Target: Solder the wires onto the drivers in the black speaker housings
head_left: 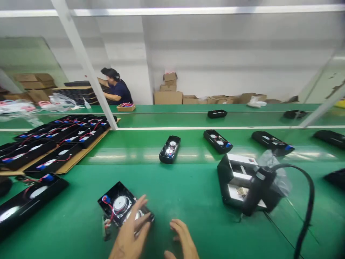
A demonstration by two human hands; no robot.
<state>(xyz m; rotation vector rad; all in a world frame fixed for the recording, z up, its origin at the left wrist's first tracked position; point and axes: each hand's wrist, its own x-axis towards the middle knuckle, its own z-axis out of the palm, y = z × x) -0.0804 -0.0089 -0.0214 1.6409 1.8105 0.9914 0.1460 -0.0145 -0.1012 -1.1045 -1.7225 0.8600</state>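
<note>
Two bare hands above a green table (81, 219) bearing open black box-shaped housings. The left hand (133, 228), fingers extended and spread, lies over the right-hand end of a black rectangular housing (118, 187) resting obliquely on the near part of the table; whether the fingertips touch it cannot be told. This housing contains white round speakers (120, 204), one partly covered by the fingers, with a blue connector (106, 199) and red wires (109, 209) at its left end. The right hand (183, 237) is apart from the housing, fingers loosely curved around nothing. At left, a long black housing (40, 203) lies near a brown cardboard sheet (70, 168) carrying rows of similar units. At right, a black-and-white box (225, 187) stands behind a black cylindrical object (258, 190), with a thick black cable (310, 199) curving downward beside them. Beyond the table, a person in a dark shirt and cap (121, 90) works beside stacked black items (81, 91).
</note>
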